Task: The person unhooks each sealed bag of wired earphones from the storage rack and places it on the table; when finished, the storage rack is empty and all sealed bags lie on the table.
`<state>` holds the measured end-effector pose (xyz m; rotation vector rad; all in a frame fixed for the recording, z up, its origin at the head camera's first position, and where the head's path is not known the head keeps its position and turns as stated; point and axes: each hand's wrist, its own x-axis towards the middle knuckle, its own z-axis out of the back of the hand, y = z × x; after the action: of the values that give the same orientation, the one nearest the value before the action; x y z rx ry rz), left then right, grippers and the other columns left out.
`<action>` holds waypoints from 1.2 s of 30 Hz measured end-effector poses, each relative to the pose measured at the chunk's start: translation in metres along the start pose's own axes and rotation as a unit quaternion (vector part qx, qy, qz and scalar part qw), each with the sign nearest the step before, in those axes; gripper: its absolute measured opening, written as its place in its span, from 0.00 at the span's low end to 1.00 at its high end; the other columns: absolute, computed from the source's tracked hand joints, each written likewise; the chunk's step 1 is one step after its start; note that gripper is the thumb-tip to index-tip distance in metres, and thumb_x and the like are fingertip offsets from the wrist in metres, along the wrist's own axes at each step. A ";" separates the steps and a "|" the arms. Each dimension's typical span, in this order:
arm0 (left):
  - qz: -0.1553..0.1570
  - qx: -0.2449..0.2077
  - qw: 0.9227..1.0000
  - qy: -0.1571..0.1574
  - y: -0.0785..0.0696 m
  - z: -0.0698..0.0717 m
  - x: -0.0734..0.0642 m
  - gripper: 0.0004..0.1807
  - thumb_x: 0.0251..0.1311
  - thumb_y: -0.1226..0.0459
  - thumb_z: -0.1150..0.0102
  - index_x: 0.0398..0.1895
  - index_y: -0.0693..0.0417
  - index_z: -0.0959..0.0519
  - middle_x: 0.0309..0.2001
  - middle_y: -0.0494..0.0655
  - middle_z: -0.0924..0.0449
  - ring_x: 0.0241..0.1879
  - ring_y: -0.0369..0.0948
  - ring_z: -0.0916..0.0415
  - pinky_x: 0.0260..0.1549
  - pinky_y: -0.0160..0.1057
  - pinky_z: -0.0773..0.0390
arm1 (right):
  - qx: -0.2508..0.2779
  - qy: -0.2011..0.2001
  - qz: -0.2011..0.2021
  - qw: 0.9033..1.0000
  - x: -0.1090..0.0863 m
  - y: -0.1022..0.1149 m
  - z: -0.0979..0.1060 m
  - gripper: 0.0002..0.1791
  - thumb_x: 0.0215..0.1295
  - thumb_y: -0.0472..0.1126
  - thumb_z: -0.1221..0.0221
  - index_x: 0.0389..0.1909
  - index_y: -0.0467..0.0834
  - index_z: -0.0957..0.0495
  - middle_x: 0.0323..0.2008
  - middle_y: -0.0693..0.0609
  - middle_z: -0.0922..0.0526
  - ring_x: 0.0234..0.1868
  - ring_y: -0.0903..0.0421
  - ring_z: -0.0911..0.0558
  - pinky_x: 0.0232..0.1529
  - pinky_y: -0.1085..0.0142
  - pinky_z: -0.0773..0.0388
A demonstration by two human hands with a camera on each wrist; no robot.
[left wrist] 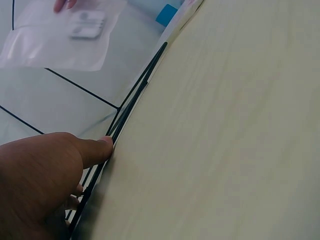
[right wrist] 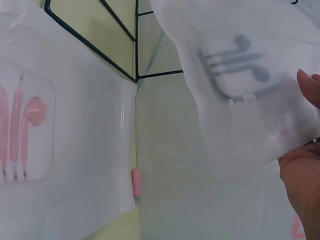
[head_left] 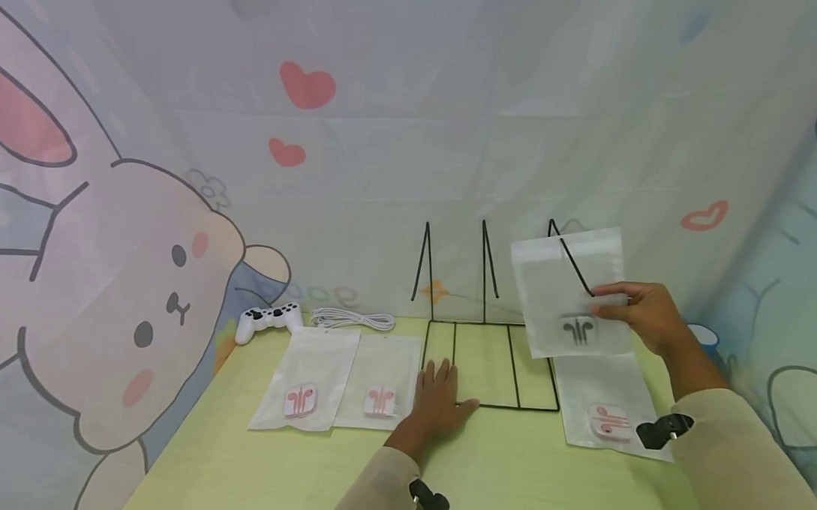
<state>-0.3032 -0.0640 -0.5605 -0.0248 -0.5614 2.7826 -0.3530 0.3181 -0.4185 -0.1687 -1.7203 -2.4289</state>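
Observation:
My right hand [head_left: 643,316] pinches the right edge of a translucent zip bag [head_left: 549,282] holding a case of dark earphones [right wrist: 240,65]. The bag is raised at the right hook [head_left: 573,264] of a black wire display rack [head_left: 485,276]; the hook's arm crosses in front of it, its tip by my fingers. My left hand [head_left: 437,395] rests on the rack's base at the front left, fingers stretched out, with the thumb [left wrist: 97,151] against the front wire.
Two bags with pink earphones, one left [head_left: 324,357] and one beside it [head_left: 387,367], lie left of the rack. Another pink-earphone bag [head_left: 600,382] lies right. Behind are a white game controller [head_left: 269,320], a coiled white cable [head_left: 352,319] and a blue-and-white round object [head_left: 704,337].

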 end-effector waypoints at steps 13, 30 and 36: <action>-0.002 -0.010 1.000 0.007 0.004 -0.003 0.002 0.47 0.79 0.41 0.46 0.86 0.64 0.42 0.88 0.61 0.46 0.88 0.65 0.54 0.86 0.64 0.51 | 0.013 0.017 0.015 1.000 -0.009 0.001 0.007 0.22 0.64 0.36 0.22 0.59 0.39 0.10 0.38 0.66 0.07 0.37 0.58 0.06 0.37 0.58 0.07; 0.000 -0.017 1.000 0.009 0.006 -0.006 0.002 0.48 0.78 0.40 0.46 0.86 0.64 0.42 0.88 0.61 0.47 0.89 0.64 0.56 0.86 0.65 0.52 | -0.007 0.037 0.041 0.998 -0.031 0.003 0.011 0.26 0.64 0.34 0.23 0.63 0.40 0.12 0.39 0.64 0.06 0.37 0.56 0.05 0.35 0.56 0.08; -0.001 -0.014 1.000 0.011 0.007 -0.007 0.004 0.47 0.79 0.40 0.47 0.86 0.64 0.43 0.88 0.61 0.47 0.89 0.64 0.56 0.86 0.64 0.52 | -0.011 0.036 0.047 0.998 -0.035 0.003 0.013 0.25 0.64 0.34 0.23 0.63 0.39 0.12 0.39 0.64 0.06 0.36 0.56 0.05 0.34 0.56 0.08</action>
<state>-0.3086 -0.0665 -0.5691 -0.0619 -0.5936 2.7685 -0.3178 0.3313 -0.4178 -0.1587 -1.6178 -2.3582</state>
